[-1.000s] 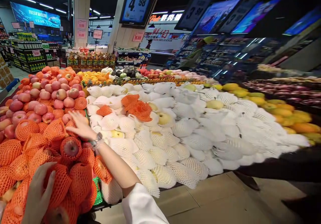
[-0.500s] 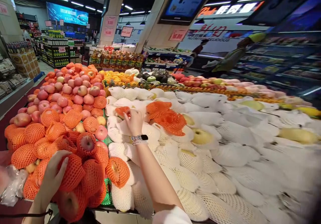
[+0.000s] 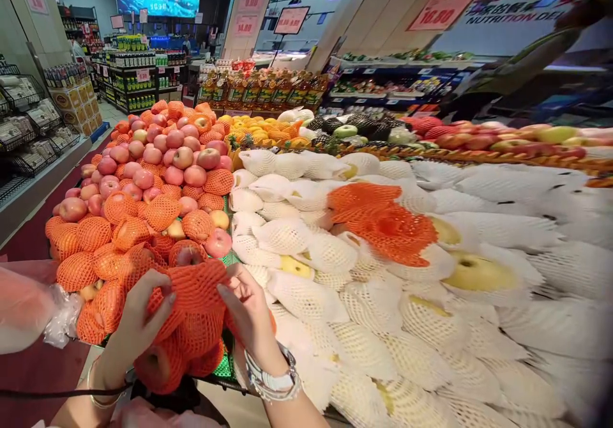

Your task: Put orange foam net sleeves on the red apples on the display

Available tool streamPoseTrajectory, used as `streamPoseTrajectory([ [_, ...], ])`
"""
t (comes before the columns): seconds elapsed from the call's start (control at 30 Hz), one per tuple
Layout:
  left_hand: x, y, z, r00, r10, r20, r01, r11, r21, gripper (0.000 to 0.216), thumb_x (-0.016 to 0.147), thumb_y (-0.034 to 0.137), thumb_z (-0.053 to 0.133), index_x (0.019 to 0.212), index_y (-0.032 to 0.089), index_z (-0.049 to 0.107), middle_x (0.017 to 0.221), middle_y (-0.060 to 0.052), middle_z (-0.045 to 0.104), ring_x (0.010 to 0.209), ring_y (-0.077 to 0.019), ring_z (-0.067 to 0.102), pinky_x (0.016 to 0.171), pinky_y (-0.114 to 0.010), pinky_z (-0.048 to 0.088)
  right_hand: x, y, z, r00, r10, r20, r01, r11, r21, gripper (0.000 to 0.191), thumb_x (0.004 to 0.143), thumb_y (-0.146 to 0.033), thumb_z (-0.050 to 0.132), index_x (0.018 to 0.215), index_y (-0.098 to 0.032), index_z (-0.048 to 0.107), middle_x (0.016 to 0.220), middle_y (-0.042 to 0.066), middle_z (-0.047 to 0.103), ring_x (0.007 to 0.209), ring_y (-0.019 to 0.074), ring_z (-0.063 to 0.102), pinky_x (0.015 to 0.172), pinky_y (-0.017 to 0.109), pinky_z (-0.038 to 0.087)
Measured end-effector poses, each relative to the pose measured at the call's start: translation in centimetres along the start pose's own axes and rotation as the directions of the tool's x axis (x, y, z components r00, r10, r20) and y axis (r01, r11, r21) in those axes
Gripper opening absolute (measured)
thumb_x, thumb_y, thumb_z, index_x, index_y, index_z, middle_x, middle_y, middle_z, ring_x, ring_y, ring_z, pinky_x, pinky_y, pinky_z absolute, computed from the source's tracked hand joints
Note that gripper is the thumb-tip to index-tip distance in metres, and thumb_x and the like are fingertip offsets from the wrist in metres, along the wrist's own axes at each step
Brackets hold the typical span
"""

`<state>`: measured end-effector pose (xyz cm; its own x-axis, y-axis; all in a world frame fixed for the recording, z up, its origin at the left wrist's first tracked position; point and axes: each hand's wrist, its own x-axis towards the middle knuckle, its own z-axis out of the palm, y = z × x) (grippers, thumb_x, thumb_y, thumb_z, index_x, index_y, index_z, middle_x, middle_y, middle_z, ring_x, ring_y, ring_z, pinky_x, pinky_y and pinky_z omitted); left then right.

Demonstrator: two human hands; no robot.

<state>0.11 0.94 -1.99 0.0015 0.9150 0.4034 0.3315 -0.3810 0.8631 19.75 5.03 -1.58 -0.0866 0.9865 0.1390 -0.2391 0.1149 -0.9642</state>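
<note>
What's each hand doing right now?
Left hand: closed on the orange foam net.
Right hand: gripping the same orange foam net's other side.

The right hand has drawn back from the white-netted fruit, where it touched an orange net half a second ago, and now meets the left hand on one orange foam net. Both hands have risen off the apple pile, and the view has swung left and down.

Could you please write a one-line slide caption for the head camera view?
Left hand and right hand hold an orange foam net over netted apples, beside white-netted pears.
</note>
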Motion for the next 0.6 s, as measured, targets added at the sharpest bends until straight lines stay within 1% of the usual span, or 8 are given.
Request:
streamPoseTrajectory([
  [0.07, 0.0, -0.2, 0.1, 1.0, 0.019, -0.024, -0.019, 1.0, -0.006, 0.015, 0.1, 0.029, 0.058, 0.095, 0.02, 0.069, 0.095, -0.006, 0.071, 0.093, -0.0214, 0.067, 0.087, -0.034, 0.056, -1.0, 1.1, 0.2, 0.997, 0.08, -0.002, -0.079, 0.985, 0.153, 0.029, 0.079, -0.048, 0.076, 0.082, -0.025, 0.058, 0.073, -0.001, 0.058, 0.068, 0.0165, 0.054, 0.064, 0.028, 0.049],
  [0.1, 0.1, -0.4, 0.0, 0.999, 0.044, -0.028, -0.045, 0.999, -0.024, 0.017, 0.1, 0.028, 0.057, 0.095, 0.02, 0.071, 0.098, -0.008, 0.072, 0.096, -0.0226, 0.068, 0.089, -0.036, 0.056, -1.4, 1.6, 0.2, 0.992, 0.122, 0.031, -0.126, 0.966, 0.227, 0.028, 0.078, -0.05, 0.076, 0.086, -0.026, 0.062, 0.079, 0.002, 0.063, 0.075, 0.0196, 0.06, 0.07, 0.031, 0.053],
  [0.2, 0.5, -0.9, -0.8, 0.994, 0.111, 0.011, -0.11, 0.989, -0.102, 0.028, 0.101, 0.029, 0.053, 0.087, 0.019, 0.076, 0.094, -0.011, 0.076, 0.091, -0.0252, 0.071, 0.082, -0.039, 0.06, -2.1, 2.5, -0.1, 0.961, 0.189, 0.203, -0.251, 0.902, 0.352, 0.025, 0.078, -0.05, 0.073, 0.085, -0.027, 0.07, 0.08, 0.004, 0.069, 0.074, 0.0215, 0.064, 0.072, 0.034, 0.055],
  [0.3, 0.8, -1.0, -1.7, 0.991, 0.092, 0.097, -0.081, 0.99, -0.114, 0.032, 0.099, 0.026, 0.052, 0.08, 0.02, 0.077, 0.084, -0.009, 0.078, 0.078, -0.024, 0.074, 0.071, -0.036, 0.062, -2.3, 2.6, -0.2, 0.947, 0.16, 0.278, -0.244, 0.922, 0.3, 0.015, 0.081, -0.04, 0.074, 0.079, -0.025, 0.073, 0.077, 0.003, 0.069, 0.072, 0.019, 0.064, 0.073, 0.031, 0.055],
  [0.43, 0.6, -1.3, -2.1, 0.985, 0.002, 0.171, -0.007, 1.0, 0.025, 0.022, 0.084, 0.01, 0.058, 0.081, 0.021, 0.077, 0.075, -0.002, 0.077, 0.07, -0.0198, 0.074, 0.069, -0.029, 0.062, -2.2, 2.2, 0.2, 0.952, 0.121, 0.282, -0.17, 0.973, 0.159, 0.004, 0.08, -0.025, 0.076, 0.08, -0.024, 0.072, 0.078, 0.001, 0.071, 0.07, 0.017, 0.064, 0.071, 0.029, 0.055],
  [0.47, 0.5, -1.5, -2.0, 0.984, -0.01, 0.176, 0.001, 0.999, 0.051, 0.022, 0.08, 0.009, 0.059, 0.084, 0.021, 0.077, 0.079, -0.002, 0.078, 0.075, -0.0211, 0.076, 0.073, -0.03, 0.062, -2.1, 2.1, 0.3, 0.952, 0.117, 0.284, -0.163, 0.976, 0.143, 0.006, 0.078, -0.023, 0.077, 0.08, -0.023, 0.072, 0.075, 0.0, 0.07, 0.067, 0.0164, 0.063, 0.068, 0.029, 0.054],
  [0.53, 0.2, -1.9, -2.0, 0.982, -0.009, 0.187, -0.005, 0.997, 0.072, 0.03, 0.074, 0.009, 0.061, 0.098, 0.019, 0.077, 0.1, -0.007, 0.081, 0.095, -0.0275, 0.077, 0.087, -0.038, 0.063, -2.0, 1.9, 0.4, 0.955, 0.108, 0.277, -0.146, 0.982, 0.121, 0.008, 0.075, -0.023, 0.079, 0.077, -0.022, 0.071, 0.071, -0.001, 0.068, 0.062, 0.0156, 0.06, 0.062, 0.027, 0.052],
  [0.6, 0.0, -2.2, -1.9, 0.98, -0.005, 0.201, -0.015, 0.995, 0.094, 0.044, 0.072, 0.01, 0.062, 0.113, 0.019, 0.074, 0.124, -0.012, 0.076, 0.116, -0.0332, 0.072, 0.1, -0.047, 0.059, -1.8, 1.7, 0.0, 0.96, 0.04, 0.278, -0.052, 0.998, 0.036, 0.013, 0.081, -0.027, 0.075, 0.071, -0.021, 0.071, 0.067, 0.0, 0.066, 0.059, 0.0145, 0.058, 0.06, 0.026, 0.05],
])
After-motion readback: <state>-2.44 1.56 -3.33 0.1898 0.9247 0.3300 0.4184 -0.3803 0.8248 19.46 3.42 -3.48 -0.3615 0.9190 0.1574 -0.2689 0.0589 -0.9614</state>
